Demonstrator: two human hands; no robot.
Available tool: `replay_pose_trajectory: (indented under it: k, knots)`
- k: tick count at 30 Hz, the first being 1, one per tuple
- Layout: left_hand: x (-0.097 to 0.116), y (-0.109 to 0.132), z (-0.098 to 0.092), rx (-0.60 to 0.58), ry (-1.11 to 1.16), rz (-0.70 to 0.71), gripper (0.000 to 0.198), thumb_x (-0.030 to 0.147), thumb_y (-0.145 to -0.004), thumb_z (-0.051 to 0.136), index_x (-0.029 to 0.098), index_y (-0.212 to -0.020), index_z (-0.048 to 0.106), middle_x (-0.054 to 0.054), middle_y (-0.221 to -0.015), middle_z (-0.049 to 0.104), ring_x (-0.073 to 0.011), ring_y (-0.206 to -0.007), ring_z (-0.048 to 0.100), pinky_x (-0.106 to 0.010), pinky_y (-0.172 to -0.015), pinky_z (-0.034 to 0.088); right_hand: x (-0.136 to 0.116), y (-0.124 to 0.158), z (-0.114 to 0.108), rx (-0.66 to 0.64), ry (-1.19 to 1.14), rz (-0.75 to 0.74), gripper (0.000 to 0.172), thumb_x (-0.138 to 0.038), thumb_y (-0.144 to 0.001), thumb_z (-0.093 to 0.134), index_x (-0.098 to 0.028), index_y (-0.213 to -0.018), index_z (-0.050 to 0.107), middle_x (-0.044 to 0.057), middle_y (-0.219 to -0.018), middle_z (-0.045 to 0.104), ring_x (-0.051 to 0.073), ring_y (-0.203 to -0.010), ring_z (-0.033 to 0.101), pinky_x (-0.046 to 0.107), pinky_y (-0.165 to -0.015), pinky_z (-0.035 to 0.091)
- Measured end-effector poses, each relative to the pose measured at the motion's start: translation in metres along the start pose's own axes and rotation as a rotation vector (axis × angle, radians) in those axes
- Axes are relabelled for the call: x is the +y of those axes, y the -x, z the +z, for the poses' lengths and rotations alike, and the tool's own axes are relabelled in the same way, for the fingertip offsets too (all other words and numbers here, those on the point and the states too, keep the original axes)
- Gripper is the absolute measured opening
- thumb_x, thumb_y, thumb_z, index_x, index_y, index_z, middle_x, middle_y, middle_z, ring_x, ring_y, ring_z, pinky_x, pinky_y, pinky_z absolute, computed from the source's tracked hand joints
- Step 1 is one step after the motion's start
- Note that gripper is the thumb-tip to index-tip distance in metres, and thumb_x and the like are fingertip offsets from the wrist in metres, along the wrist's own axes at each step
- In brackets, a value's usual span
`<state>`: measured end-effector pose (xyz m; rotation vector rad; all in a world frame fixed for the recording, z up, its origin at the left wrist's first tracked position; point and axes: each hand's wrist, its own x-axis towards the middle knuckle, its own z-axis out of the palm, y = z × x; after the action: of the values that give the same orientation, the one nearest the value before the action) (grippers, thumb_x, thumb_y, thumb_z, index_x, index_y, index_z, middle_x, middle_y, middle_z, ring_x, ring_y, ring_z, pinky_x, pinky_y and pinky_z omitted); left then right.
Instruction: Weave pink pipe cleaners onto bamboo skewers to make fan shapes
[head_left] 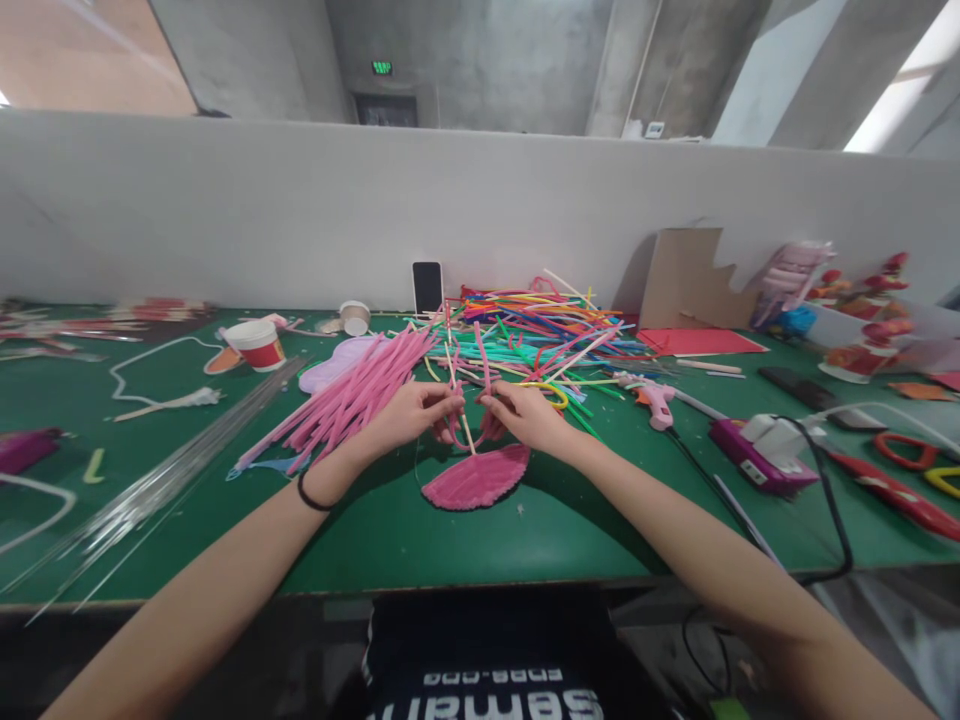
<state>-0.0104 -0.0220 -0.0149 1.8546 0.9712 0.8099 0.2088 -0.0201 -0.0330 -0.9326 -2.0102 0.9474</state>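
Observation:
My left hand (pixel 416 412) and my right hand (pixel 525 413) meet over the green table (pixel 375 520), both with fingers pinched round a bent pink pipe cleaner (pixel 480 385). A thin wooden stick (pixel 459 405) rises between the hands from a pink fan-shaped piece (pixel 478 477) that lies flat just below them. A bundle of straight pink pipe cleaners (pixel 349 400) lies to the left of my left hand. A black band sits on my left wrist.
A heap of mixed-colour pipe cleaners (pixel 547 330) lies behind the hands, a phone (pixel 427 288) leaning on the wall. Metal wires (pixel 172 470) and a red paper cup (pixel 256 345) lie left. A pink glue gun (pixel 654 400), power strip (pixel 754 450), cables and red scissors (pixel 900 480) lie right.

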Motion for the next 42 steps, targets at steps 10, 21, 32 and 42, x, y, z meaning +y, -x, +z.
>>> replay_pose_trajectory:
  k: [10,21,32,42]
  knots:
    - [-0.004,-0.005,-0.004,0.338,0.007,0.098,0.045,0.061,-0.082,0.063,0.016,-0.082,0.063,-0.005,-0.074,0.071,-0.0203,-0.064,0.070,-0.033,-0.066,0.058,0.017,-0.007,-0.001,0.036,-0.125,-0.022,0.022,-0.042,-0.096,0.051,-0.023,-0.098,0.060,0.004,-0.084,0.073,0.020,-0.077,0.073,0.036,-0.074,0.061]
    - [-0.017,-0.009,-0.004,0.310,-0.224,0.166,0.039,0.054,-0.083,0.064,0.015,-0.087,0.070,-0.008,-0.089,0.073,-0.0223,-0.082,0.067,-0.031,-0.074,0.052,0.032,-0.010,-0.008,0.103,0.105,-0.046,0.020,-0.025,-0.095,0.048,-0.021,-0.112,0.058,0.006,-0.083,0.075,0.021,-0.078,0.074,0.036,-0.076,0.058]
    - [-0.018,-0.008,-0.005,0.269,-0.214,0.171,0.038,0.052,-0.088,0.058,0.016,-0.081,0.067,-0.002,-0.073,0.066,-0.0163,-0.066,0.058,-0.026,-0.060,0.046,0.013,-0.004,-0.004,0.101,0.396,-0.136,0.023,-0.027,-0.099,0.046,-0.018,-0.113,0.062,0.005,-0.081,0.076,0.020,-0.077,0.072,0.030,-0.074,0.050]
    - [-0.010,-0.004,0.000,0.168,-0.248,0.186,0.036,0.048,-0.087,0.060,0.015,-0.080,0.069,-0.003,-0.076,0.068,-0.0158,-0.070,0.059,-0.024,-0.063,0.045,0.009,-0.003,-0.004,0.112,0.312,-0.149,0.022,-0.031,-0.099,0.047,-0.018,-0.108,0.063,0.004,-0.075,0.073,0.019,-0.068,0.069,0.030,-0.067,0.051]
